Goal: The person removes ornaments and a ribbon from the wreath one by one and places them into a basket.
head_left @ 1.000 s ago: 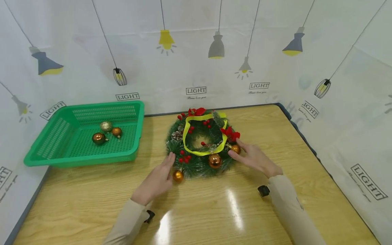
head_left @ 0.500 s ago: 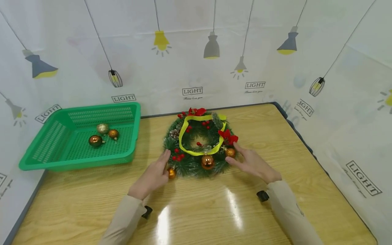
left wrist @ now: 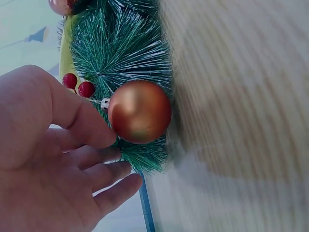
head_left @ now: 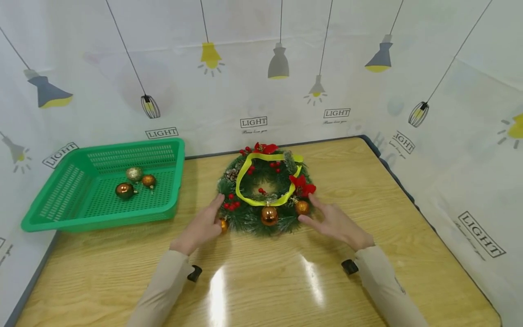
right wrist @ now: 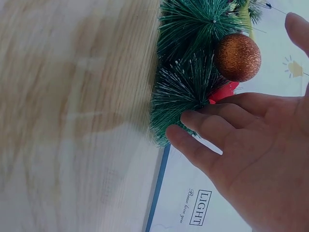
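A green Christmas wreath with a yellow ribbon, red berries and orange baubles lies on the wooden table. My left hand rests against the wreath's left edge. Its fingers are straight and its thumb touches a copper bauble, the same bauble as in the head view. On the wreath's right edge lies my right hand, fingers straight, beside a glittery orange bauble. In the right wrist view the fingertips touch the needles under that bauble. A third bauble hangs at the front.
A green plastic basket stands at the table's left, holding three baubles. A printed white backdrop closes in the back and both sides. The table's right edge runs along the backdrop.
Held between both hands, the wreath has turned a little clockwise: the front bauble has shifted left and the red flower at the back has shifted right. The head view has pulled back slightly.
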